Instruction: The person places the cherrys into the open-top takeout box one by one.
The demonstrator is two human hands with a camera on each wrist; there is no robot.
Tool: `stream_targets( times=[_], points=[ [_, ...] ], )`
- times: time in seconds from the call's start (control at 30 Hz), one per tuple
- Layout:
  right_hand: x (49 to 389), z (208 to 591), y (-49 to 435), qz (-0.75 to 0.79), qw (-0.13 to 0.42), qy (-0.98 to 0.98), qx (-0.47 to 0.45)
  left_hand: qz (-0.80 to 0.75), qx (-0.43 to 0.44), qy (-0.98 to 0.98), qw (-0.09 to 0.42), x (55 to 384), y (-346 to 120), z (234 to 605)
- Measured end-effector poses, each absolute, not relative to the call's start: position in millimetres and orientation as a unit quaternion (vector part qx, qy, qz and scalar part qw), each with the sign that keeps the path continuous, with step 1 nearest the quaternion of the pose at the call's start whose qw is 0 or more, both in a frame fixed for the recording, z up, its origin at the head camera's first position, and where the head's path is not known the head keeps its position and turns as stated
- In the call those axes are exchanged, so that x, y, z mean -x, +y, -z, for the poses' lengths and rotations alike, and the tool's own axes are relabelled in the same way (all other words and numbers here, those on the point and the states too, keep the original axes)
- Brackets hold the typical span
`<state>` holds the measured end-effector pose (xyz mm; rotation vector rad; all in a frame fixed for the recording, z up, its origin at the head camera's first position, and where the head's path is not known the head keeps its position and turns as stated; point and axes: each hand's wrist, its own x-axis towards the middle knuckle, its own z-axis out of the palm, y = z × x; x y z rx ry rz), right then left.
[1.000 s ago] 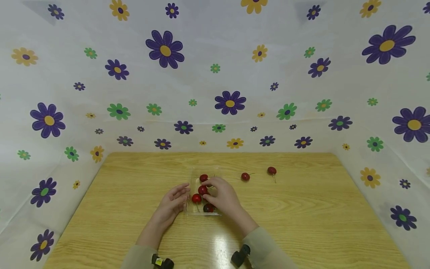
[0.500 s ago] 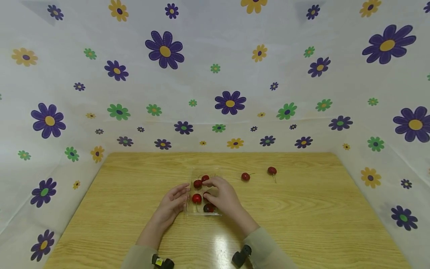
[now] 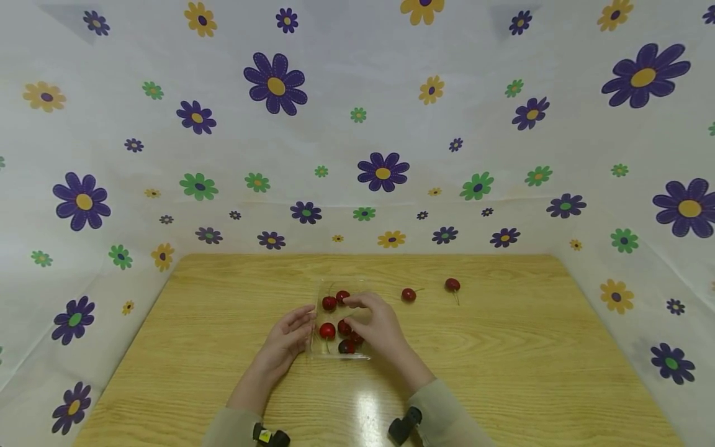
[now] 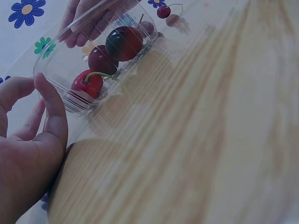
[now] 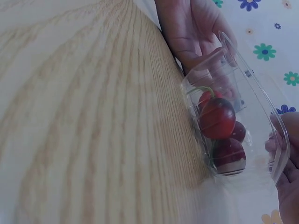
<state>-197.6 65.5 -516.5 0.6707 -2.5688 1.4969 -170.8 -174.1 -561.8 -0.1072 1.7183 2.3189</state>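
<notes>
A clear plastic box (image 3: 342,356) on the table holds several dark red cherries. One bright red cherry (image 3: 327,331) lies at its left side, and two cherries (image 3: 329,303) sit toward the back. My left hand (image 3: 283,344) rests against the box's left wall, its fingers fairly straight and its thumb near the rim in the left wrist view. Over the box's right side is my right hand (image 3: 380,326), thumb and fingers apart with nothing pinched between them. Its thumb tip is close to a cherry (image 3: 344,327) and partly covers the cherries there.
Two loose cherries with stems, one nearer (image 3: 409,295) and one farther right (image 3: 452,285), lie on the wooden table (image 3: 503,360) to the right of the box. A white flower-patterned cloth (image 3: 335,136) encloses the back and sides.
One second ago my right hand pinched a cherry over the box. That cherry now lies in the back left of the box, and the hand has drawn slightly right with its fingers apart.
</notes>
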Motion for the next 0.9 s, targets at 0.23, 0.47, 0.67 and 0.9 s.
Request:
stream_targets(
  times=[0.23, 0.47, 0.67, 0.9],
  points=[
    [202, 521, 75, -0.505, 0.092, -0.833, -0.205, -0.798, 0.036, 0.587, 0.129, 172, -174, 563],
    [207, 523, 87, -0.523, 0.118, -0.822, -0.193, -0.797, 0.03, 0.591, 0.122, 172, -175, 564],
    [211, 524, 98, -0.523, 0.137, -0.82, -0.187, -0.795, 0.026, 0.594, 0.118, 171, -175, 565],
    [216, 529, 109, -0.52, 0.138, -0.826, -0.168, -0.797, 0.04, 0.59, 0.124, 172, -175, 563]
  ],
)
